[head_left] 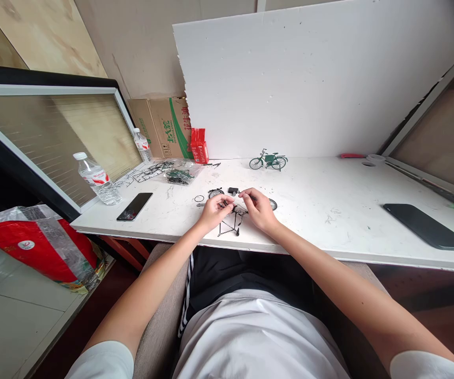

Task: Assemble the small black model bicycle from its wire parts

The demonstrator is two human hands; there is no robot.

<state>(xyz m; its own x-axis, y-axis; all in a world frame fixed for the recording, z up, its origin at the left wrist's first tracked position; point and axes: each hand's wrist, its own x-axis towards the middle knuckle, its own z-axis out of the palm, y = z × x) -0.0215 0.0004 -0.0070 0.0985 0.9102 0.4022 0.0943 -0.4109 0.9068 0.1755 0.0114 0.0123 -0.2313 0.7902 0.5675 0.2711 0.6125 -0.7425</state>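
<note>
My left hand (214, 211) and my right hand (260, 209) are close together over the front of the white table, thumb and fingers drawn in on both. Whatever is pinched at the fingertips is too small to make out. Below and between them lies a black model bicycle frame (229, 231), partly covered by the hands. A small black wheel part (215, 192) shows behind my left hand, and a spoked wheel (273, 204) peeks out beside my right. Near these lie a thin black ring (199, 198) and a small black block (233, 190).
A green model bicycle (268, 159) stands at the back of the table (329, 210). To the left are bagged green parts (180, 175), black part frames (151, 171), a phone (134, 206) and a water bottle (97, 179). A dark flat device (428, 226) lies right.
</note>
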